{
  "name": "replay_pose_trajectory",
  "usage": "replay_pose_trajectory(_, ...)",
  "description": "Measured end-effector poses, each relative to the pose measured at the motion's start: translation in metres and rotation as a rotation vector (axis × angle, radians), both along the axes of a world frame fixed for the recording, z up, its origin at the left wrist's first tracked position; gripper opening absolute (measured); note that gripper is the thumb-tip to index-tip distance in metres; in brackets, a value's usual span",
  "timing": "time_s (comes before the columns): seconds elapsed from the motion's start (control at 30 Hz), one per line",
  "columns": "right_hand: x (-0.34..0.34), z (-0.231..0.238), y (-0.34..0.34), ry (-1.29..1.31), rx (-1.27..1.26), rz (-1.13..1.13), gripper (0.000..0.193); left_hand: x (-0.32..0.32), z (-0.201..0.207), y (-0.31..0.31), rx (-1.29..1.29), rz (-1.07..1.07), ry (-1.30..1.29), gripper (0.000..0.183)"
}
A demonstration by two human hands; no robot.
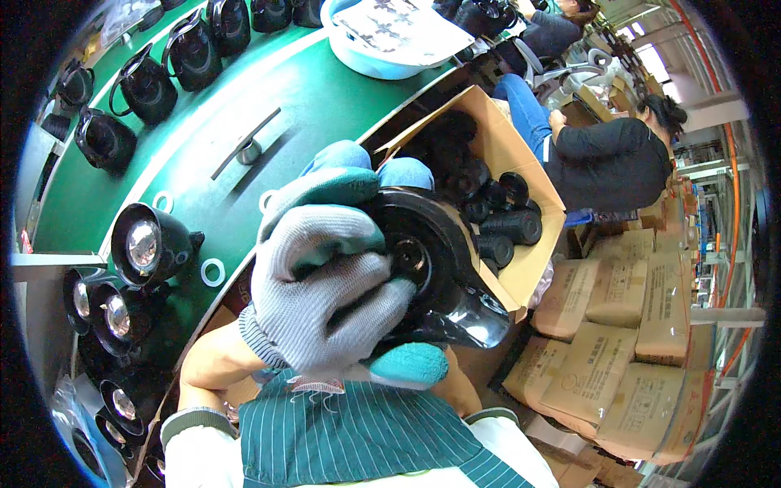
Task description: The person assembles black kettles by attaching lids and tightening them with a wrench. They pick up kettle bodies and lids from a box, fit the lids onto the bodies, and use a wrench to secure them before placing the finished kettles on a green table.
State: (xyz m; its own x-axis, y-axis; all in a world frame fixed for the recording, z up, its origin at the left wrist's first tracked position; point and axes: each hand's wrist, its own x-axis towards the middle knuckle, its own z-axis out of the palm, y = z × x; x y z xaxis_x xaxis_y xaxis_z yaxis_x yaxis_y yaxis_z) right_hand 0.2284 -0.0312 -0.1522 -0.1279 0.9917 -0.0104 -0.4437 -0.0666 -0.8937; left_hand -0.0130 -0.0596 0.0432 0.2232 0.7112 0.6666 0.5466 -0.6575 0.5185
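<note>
My left hand (325, 293), in a grey knit glove with green coating, is closed on a glossy black jug (443, 260). The jug lies tilted in front of my striped apron. Its dark round inner part faces up, and its shiny spout (486, 321) points to the lower right. From the right, my bare forearm (462, 386) rises toward the underside of the jug. Most of my right hand is hidden behind the jug, so its fingers cannot be made out. A green gloved fingertip (411, 363) shows below the jug; whose hand it belongs to is unclear.
Several black jugs with silvery centres (142, 244) stand at left. White rings (213, 272) and a metal T-shaped tool (248, 150) lie on the green table (285, 73). A cardboard box (537, 236) holds black cylindrical parts. Cartons (602, 366) and a seated person (610, 163) are at right.
</note>
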Motion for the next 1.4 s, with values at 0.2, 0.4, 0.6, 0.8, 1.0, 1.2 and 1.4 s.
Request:
replay_pose_trajectory(0.2,0.001,0.006,0.016,0.030,-0.002,0.022,0.078,0.057,-0.021,0.035,0.485,0.288,-0.511,0.069)
replay_pose_trajectory(0.4,0.020,0.062,0.077,-0.121,0.162,0.137,0.082,-0.015,-0.069,-0.004,-0.140,-0.098,-0.213,0.090)
replay_pose_trajectory(0.6,-0.020,0.117,0.095,-0.805,0.839,0.653,0.079,-0.054,-0.163,0.004,-0.456,0.209,-0.181,0.034)
replay_pose_trajectory(0.8,-0.039,0.098,0.070,-0.982,0.726,0.394,0.099,-0.124,-0.225,0.128,-0.518,0.904,0.643,0.082)
replay_pose_trajectory(1.0,-0.037,0.041,0.038,-0.580,0.382,0.106,0.103,-0.161,-0.266,0.170,-0.721,0.744,0.419,0.059)
replay_pose_trajectory(1.2,-0.041,0.055,0.030,-0.113,-0.039,0.001,0.100,-0.057,-0.095,0.110,-0.904,-0.164,-0.125,0.067)
replay_pose_trajectory(1.4,-0.029,0.045,0.057,0.132,-0.201,0.240,0.088,0.002,-0.055,0.075,-0.689,-0.154,0.720,0.077)
